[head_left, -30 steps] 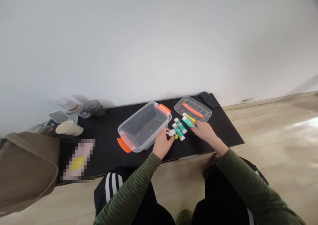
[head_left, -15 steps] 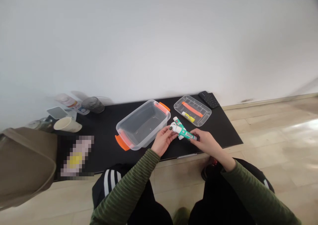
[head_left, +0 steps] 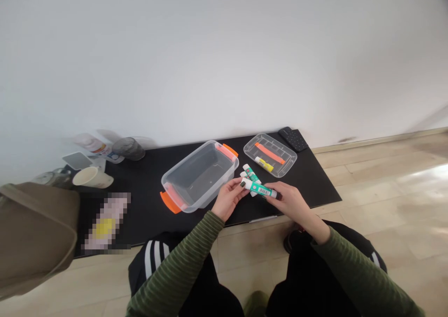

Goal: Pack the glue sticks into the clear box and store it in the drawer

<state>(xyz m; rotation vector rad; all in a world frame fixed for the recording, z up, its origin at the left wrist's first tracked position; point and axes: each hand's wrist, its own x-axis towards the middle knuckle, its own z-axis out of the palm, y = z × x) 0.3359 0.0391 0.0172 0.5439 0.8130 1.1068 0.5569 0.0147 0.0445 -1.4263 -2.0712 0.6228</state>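
Observation:
Between both hands a green and white glue stick (head_left: 261,188) is held lengthwise, its barcode facing up. My left hand (head_left: 229,196) pinches the white end at the left, while my right hand (head_left: 287,198) grips the other end. Just behind it, more green and white glue sticks lie on the black table; one green glue stick (head_left: 250,171) shows its white cap, and the others are partly covered. To the left of my left hand stands an open clear plastic box (head_left: 196,179) with orange latches. Its clear lid (head_left: 287,162) lies farther right, carrying a yellow glue stick (head_left: 264,164).
A black keypad-like object (head_left: 293,139) sits at the table's far right corner. On the left are a paper cup (head_left: 94,177), a dark glass (head_left: 129,148), a white bottle (head_left: 94,145) and a blurred pink packet (head_left: 108,221). A brown cloth-like shape (head_left: 37,237) covers the near left. A wall rises behind.
The held glue stick has turned slightly so its barcode shows more squarely, and it lies a little flatter. The hands have hardly moved; the whole view has shifted slightly.

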